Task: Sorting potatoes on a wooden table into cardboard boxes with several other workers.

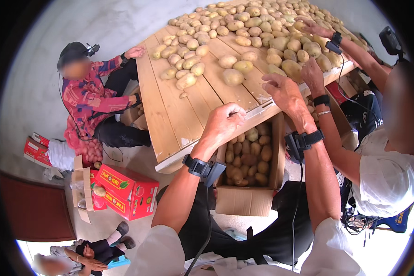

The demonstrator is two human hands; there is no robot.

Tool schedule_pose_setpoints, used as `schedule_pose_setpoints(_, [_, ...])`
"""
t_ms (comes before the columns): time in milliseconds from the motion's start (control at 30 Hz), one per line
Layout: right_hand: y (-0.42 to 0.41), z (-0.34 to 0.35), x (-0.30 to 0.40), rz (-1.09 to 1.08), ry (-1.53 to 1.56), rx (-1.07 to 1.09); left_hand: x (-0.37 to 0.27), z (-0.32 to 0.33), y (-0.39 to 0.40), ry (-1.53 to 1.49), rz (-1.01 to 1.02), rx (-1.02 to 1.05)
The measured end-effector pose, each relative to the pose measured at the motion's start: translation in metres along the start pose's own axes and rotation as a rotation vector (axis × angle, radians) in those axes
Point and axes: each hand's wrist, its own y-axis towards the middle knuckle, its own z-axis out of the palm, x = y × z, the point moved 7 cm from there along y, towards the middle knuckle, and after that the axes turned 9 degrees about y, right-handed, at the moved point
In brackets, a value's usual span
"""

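Observation:
My left hand (226, 117) is at the front edge of the wooden table (172, 117), its fingers loosely curled and no object visible in them. Farther right, my right hand (285, 90) hangs over the same edge with its fingers partly spread, and no object shows in it. Beyond my hands, three potatoes lie together on the planks, the nearest a large round potato (233, 77). Between my forearms, below the tabletop, stands an open cardboard box (244, 200) with many potatoes (250, 158) inside.
A large potato heap (262, 26) covers the table's far side, with a smaller potato group (184, 65) at left. A co-worker's hands (313, 74) are close on my right. Another person (89, 89) sits at the left end. Red apple cartons (129, 191) stand on the floor.

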Motion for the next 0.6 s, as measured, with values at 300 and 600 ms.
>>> schedule_pose_setpoints(300, [0.053, 0.08, 0.056, -0.16, -0.29, 0.087, -0.001, -0.061, -0.014, -0.257, 0.035, -0.213])
schedule_pose_setpoints(600, [0.064, 0.142, 0.064, 0.056, -0.663, 0.03, 0.002, -0.078, -0.018, -0.257, 0.034, -0.325])
